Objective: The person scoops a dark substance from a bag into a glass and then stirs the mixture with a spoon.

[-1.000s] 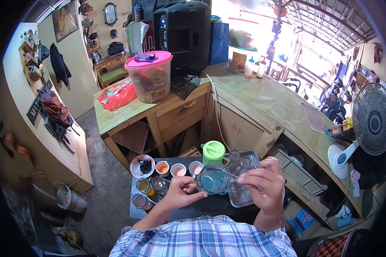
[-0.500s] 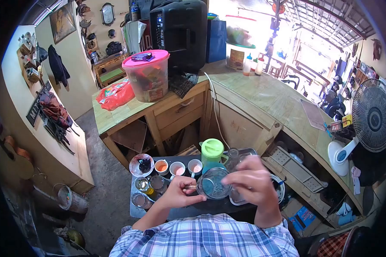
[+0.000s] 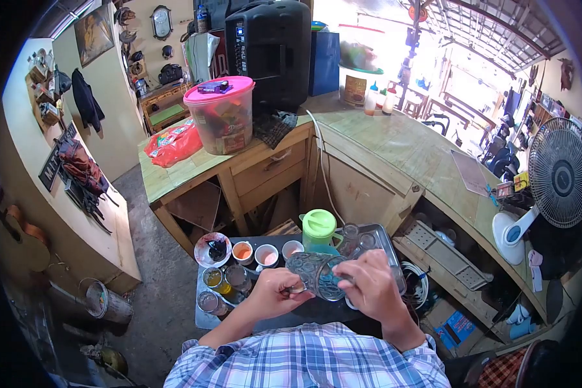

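A clear, patterned glass vessel (image 3: 312,266) is held tilted above the table, its round rim turned toward the right and a bluish tint showing inside. My left hand (image 3: 279,290) is closed on the vessel's near left side. At the rim, the fingers of my right hand (image 3: 370,281) are bent and pressed against the glass; whether they also hold something small is hidden. Just beyond stand white cups (image 3: 266,255) with orange-pink contents and a green-lidded pitcher (image 3: 320,224). Glass mugs (image 3: 238,279) stand to the left, one with yellow liquid (image 3: 216,280).
A bowl (image 3: 213,250) with dark contents sits at the table's far left. Several glasses (image 3: 362,240) stand on a metal tray (image 3: 389,249) at right. Behind is a wooden counter (image 3: 375,139) bearing a pink-lidded tub (image 3: 221,119), a black speaker (image 3: 268,58) and a fan (image 3: 558,174).
The glass vessel has tipped from facing up at me to lying tilted, its rim to the right. My right hand, blurred above it before, has come down against its rim.
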Motion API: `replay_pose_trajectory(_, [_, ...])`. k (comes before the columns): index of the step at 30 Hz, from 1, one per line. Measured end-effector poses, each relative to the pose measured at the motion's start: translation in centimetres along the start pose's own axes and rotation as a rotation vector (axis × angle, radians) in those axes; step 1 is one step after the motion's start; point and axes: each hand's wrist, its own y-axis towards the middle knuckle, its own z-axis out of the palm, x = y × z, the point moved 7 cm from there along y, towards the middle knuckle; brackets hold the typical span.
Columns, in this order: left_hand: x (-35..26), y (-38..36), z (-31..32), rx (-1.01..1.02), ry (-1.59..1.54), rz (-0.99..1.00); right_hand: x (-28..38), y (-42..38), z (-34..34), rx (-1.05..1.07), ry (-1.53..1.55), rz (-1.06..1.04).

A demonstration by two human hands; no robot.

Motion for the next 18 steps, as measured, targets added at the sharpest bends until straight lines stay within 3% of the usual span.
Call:
replay_pose_trajectory(4, [0.7,-0.3,0.1,0.003,-0.017,-0.012,2.2,-0.4,-3.5,-0.040,-0.135,0.002])
replay_pose_trajectory(6, [0.2,-0.3,-0.1,-0.025,0.035,0.034,2.0,-0.1,-2.0,-0.036,-0.145,-0.032])
replay_pose_trajectory(8, [0.2,-0.4,-0.2,-0.027,0.047,0.028,0.3,-0.2,1.0,0.098,-0.027,0.005])
replay_pose_trajectory(12, [0.3,-0.6,-0.3,-0.048,0.087,0.080,1.7,-0.7,-3.6,-0.063,0.075,0.014])
replay_pose_trajectory(14, [0.0,-0.5,-0.5,-0.061,0.118,0.099,1.9,-0.4,-2.1,-0.035,0.003,-0.012])
replay_pose_trajectory(16, [-0.3,-0.6,-0.6,-0.066,0.147,0.125,0.4,-0.5,1.2,0.062,0.122,0.060])
replay_pose_trajectory(18, [-0.1,-0.5,-0.9,-0.086,0.147,0.121,1.3,-0.5,-0.6,0.031,0.102,0.023])
